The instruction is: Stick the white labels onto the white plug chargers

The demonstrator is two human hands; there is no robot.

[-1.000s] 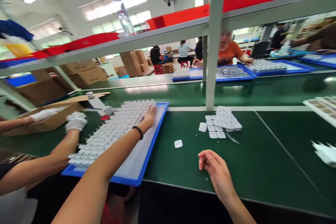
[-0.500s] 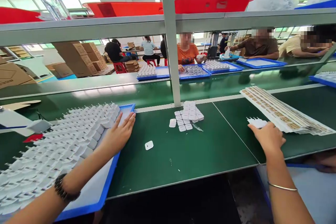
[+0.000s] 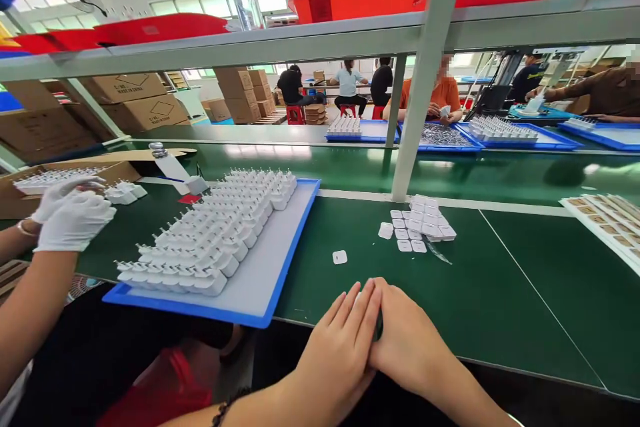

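Head view: I see the left hand (image 3: 340,343) and the right hand (image 3: 410,340) meeting at the lower middle of the frame, over the near edge of the green table (image 3: 475,307). The left hand's fingers are straight and close together, set against the right hand, whose fingers are mostly hidden from me. A narrow dark gap shows between the two, but I cannot tell whether either grips anything. Nearest their fingertips, just below the frame's centre, a white square piece (image 3: 340,257) lies flat, not touched. Right of centre I have a stack of similar white squares (image 3: 425,221).

Left of centre, a blue-rimmed tray (image 3: 265,263) carries rows of white pronged blocks (image 3: 245,235); its right strip is bare. At the left edge, a co-worker's gloved hands (image 3: 75,220) are beside more white blocks (image 3: 125,192). A pale shelf post (image 3: 415,127) at upper right blocks part of my view of a person in orange (image 3: 440,97).
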